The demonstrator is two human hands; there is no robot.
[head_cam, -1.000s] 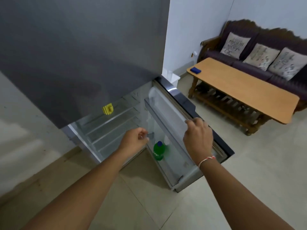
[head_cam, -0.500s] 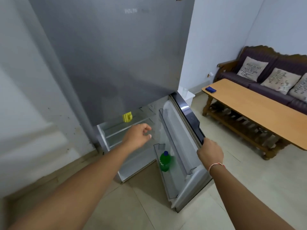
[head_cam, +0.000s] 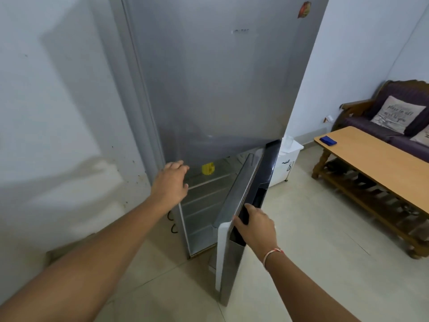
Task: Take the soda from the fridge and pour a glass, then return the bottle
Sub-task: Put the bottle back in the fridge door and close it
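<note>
1. The right hand (head_cam: pixel 254 225) reaches forward and down from a bare forearm with a thin red-and-white thread (head_cam: pixel 272 252) at the wrist; its fingers curl around the outer edge of the lower fridge door (head_cam: pixel 246 196), the thumb on the inner white side and the other fingers wrapped onto the dark front face, so the hand is closed on that edge
2. The left hand (head_cam: pixel 170 182) is stretched out at the left rim of the open lower compartment, palm down, fingers loosely extended and slightly apart, holding nothing; whether the fingertips touch the cabinet edge cannot be told
3. The lower door stands partly open, swung to a narrow angle, its inner liner facing the shelves
4. The soda bottle is not visible in this view; the door's inner side, turned away from the camera, hides whatever sits in its bins
5. Inside the compartment a small yellow object (head_cam: pixel 208 168) sits on the upper wire shelf (head_cam: pixel 209 182), just right of the left hand
6. The tall grey upper door (head_cam: pixel 216 77) is shut, with a reddish magnet (head_cam: pixel 304 10) near its top right corner
7. To the right stand a small white cabinet (head_cam: pixel 284 163), a wooden table (head_cam: pixel 376 159) carrying a blue item (head_cam: pixel 327 140), and a dark sofa (head_cam: pixel 380 126) with a printed cushion (head_cam: pixel 397 114)
</note>
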